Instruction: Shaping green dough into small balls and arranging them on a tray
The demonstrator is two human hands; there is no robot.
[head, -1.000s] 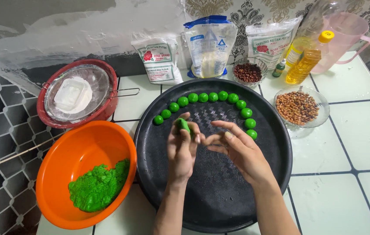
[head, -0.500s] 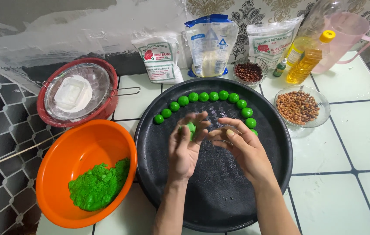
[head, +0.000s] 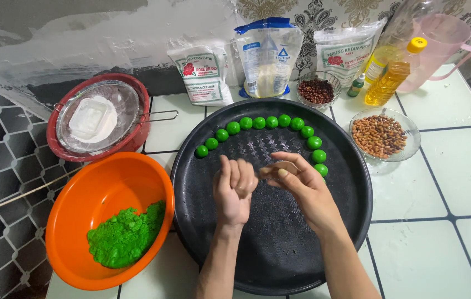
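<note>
My left hand (head: pixel 234 191) hovers over the round black tray (head: pixel 280 254), back toward me, fingers curled up. The piece of green dough it held a moment ago is hidden inside it. My right hand (head: pixel 297 185) is just to its right, fingertips pinched together and almost touching the left fingers; nothing shows between them. Several small green dough balls (head: pixel 266 122) lie in an arc along the tray's far side. Left of the tray stands an orange bowl (head: pixel 61 221) with a lump of green dough (head: pixel 127 237).
A red bowl with a metal sieve and white flour (head: pixel 97 119) stands at the back left. Behind the tray are flour bags (head: pixel 202 72), a small bowl of dark beans (head: pixel 317 90), an oil bottle (head: pixel 390 77) and a pink jug (head: pixel 437 50). A glass dish of peanuts (head: pixel 380 135) sits to the right.
The green dough seen in my left hand is now covered by its curled fingers. My right fingers have closed together and moved up against the left hand.
</note>
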